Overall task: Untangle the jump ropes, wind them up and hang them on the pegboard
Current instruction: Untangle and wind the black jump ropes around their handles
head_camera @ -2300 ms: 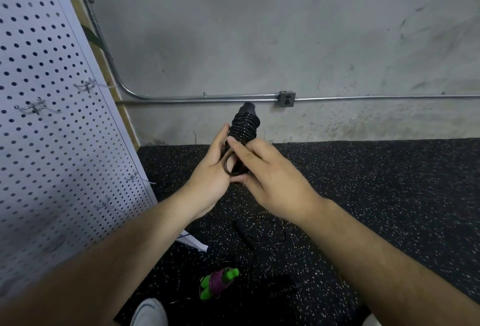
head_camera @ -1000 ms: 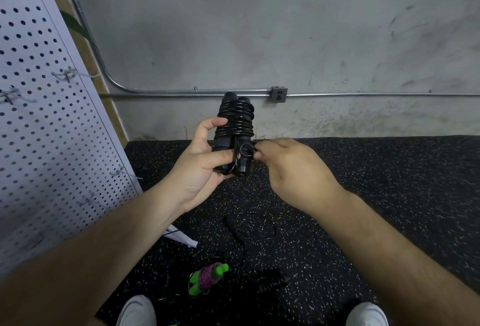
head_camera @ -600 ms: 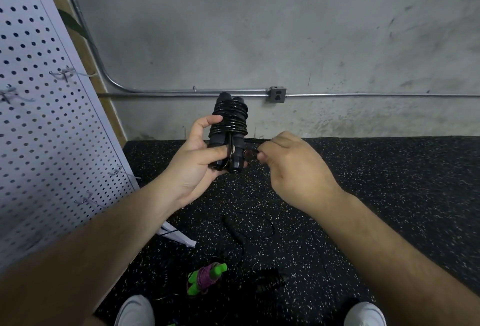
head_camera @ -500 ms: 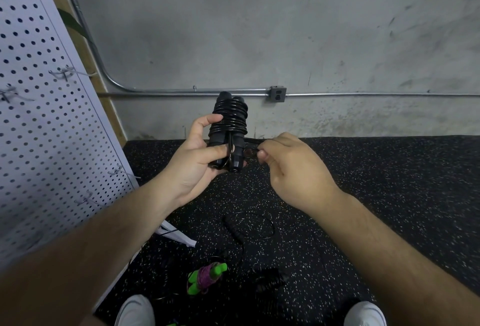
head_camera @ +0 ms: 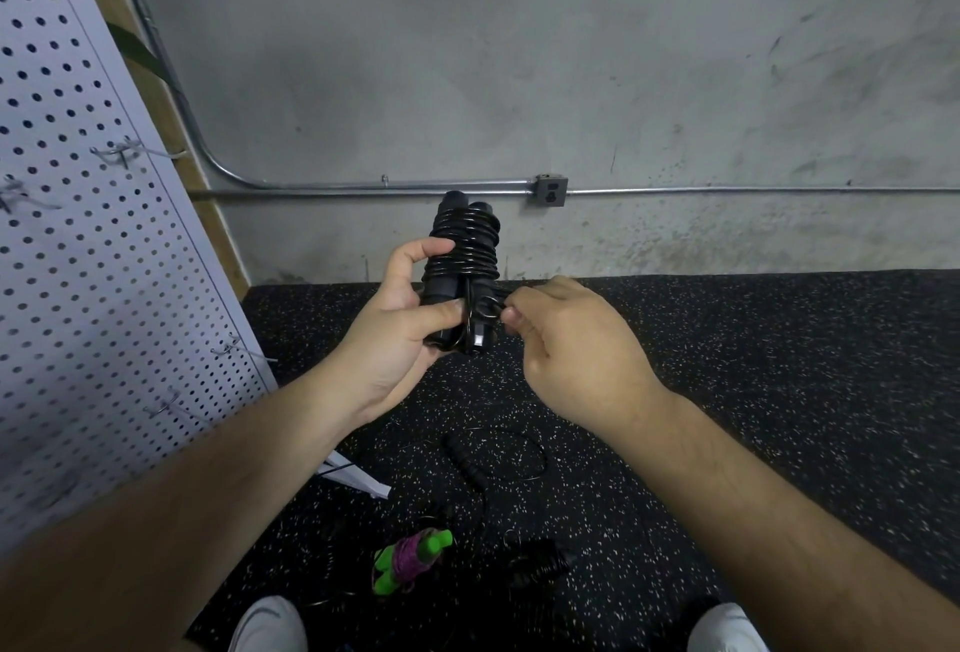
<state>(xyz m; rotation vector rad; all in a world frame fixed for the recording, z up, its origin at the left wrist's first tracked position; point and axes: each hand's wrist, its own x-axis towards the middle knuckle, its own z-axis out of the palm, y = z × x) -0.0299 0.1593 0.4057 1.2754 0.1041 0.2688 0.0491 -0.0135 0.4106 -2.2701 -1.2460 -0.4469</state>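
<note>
I have the left hand (head_camera: 400,334) curled round the wound black jump rope (head_camera: 462,256), held upright above the floor (head_camera: 779,365). The right hand (head_camera: 576,344) pinches its loose cord end just beside the handles. The pegboard (head_camera: 78,261) stands to the left, well apart.

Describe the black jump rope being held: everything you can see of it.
The black jump rope is a tight bundle held in the air: two black handles side by side, roughly upright, thin glossy cord wound in many turns round their upper part, lower ends bare. The left hand grips its lower part, thumb across the front; the right hand pinches a cord loop at its lower right.
</note>
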